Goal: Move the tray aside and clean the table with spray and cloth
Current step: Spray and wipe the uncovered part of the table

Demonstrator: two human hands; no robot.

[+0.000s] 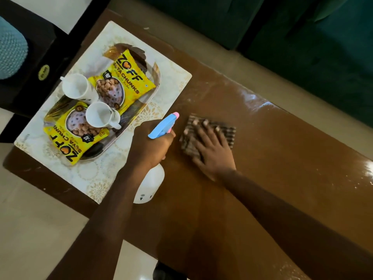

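A brown wooden table [272,150] fills the middle of the head view. My left hand [150,146] grips a white spray bottle [149,184] with a blue and pink trigger head, held just above the table near the mat's corner. My right hand [211,150] lies flat with fingers spread on a dark striped cloth [228,131], pressing it onto the table. The tray [149,98], holding two white cups and two yellow snack packets, rests on a pale patterned mat [96,182] at the table's left end.
A dark green sofa [302,33] runs along the table's far side. A black piece of furniture [40,73] stands past the left end. Pale floor tiles [36,229] lie in front. Wet streaks shine on the table's right part.
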